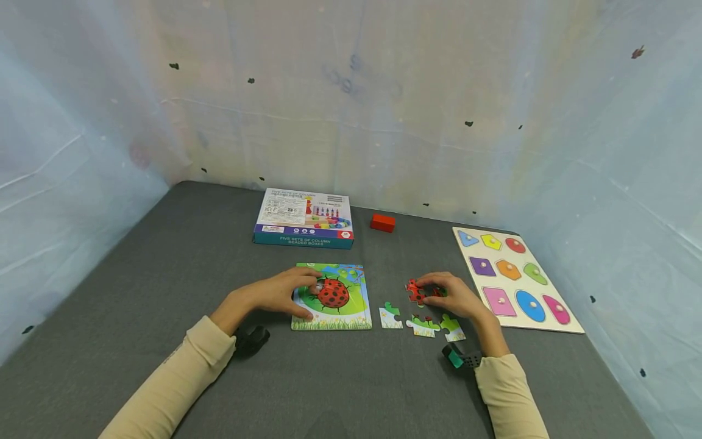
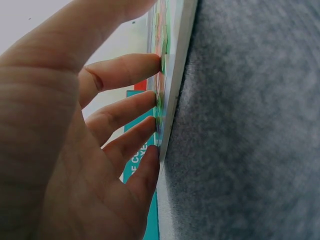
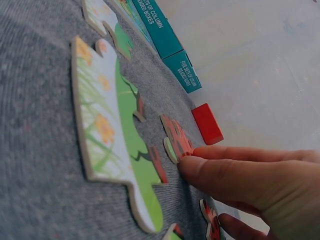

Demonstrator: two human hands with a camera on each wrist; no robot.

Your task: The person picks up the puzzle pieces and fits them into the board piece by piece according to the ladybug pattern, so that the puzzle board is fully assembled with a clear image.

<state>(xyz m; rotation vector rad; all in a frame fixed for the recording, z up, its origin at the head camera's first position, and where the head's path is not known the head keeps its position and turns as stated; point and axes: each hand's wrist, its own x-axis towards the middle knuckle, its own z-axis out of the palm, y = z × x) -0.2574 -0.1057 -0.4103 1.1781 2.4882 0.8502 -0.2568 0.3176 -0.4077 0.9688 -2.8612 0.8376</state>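
A square ladybug puzzle board (image 1: pixel 353 305) lies in front of me in the head view. My left hand (image 1: pixel 276 294) rests on its left side, thumb near the lower edge; in the left wrist view its spread fingertips (image 2: pixel 150 100) touch the picture face. To the right, my right hand (image 1: pixel 451 294) pinches a red, black-spotted jigsaw piece (image 1: pixel 415 292) between thumb and finger. Another red piece (image 3: pixel 212 220) lies beneath that hand, partly covered by it. Nearer me are a green-and-white corner piece (image 1: pixel 390 317), a wider grass piece (image 1: pixel 423 327) and a third green-and-white piece (image 1: pixel 452 328).
Behind the board lies a beaded-boxes carton (image 1: pixel 304 219), with a red block (image 1: pixel 382 222) to its right. A wooden shape board with knobs (image 1: pixel 515 280) lies right of my right hand. Pale sheeting (image 1: pixel 351 140) hangs beyond the grey tabletop (image 1: pixel 340 378).
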